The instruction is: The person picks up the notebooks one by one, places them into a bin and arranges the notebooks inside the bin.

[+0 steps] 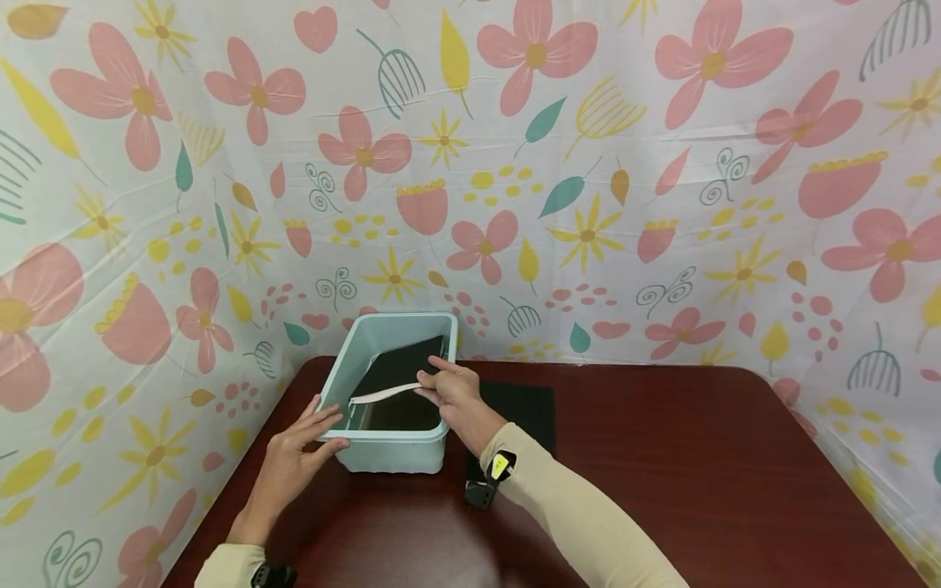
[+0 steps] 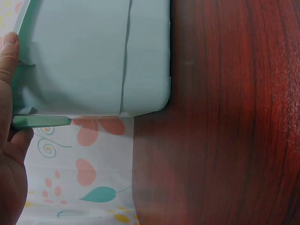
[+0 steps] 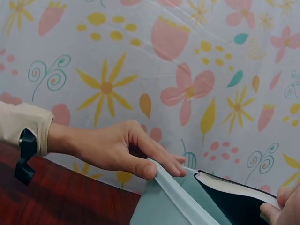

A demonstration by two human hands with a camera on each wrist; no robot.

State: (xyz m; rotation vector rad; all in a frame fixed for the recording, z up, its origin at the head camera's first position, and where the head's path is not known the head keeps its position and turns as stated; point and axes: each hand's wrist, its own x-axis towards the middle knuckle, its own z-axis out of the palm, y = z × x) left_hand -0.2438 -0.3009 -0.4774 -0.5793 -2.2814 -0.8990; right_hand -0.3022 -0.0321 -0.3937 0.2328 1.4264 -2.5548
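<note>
A pale blue plastic bin (image 1: 393,457) stands on the table's back left. My left hand (image 1: 294,453) grips its near left corner, the fingers over the rim and the thumb along the front wall. In the left wrist view, part of that hand (image 2: 7,61) shows beside the bin's wall (image 2: 79,56). My right hand (image 1: 456,392) holds a black-covered book (image 1: 400,367) by its edge, tilted inside the bin. White page edges of the book (image 3: 234,184) show in the right wrist view. The book's lower part is hidden in the bin.
A flat black thing (image 1: 525,408) lies on the dark red wooden table (image 1: 662,474) right of the bin, partly hidden by my right forearm. A floral cloth (image 1: 625,245) hangs close behind the bin and along the left side.
</note>
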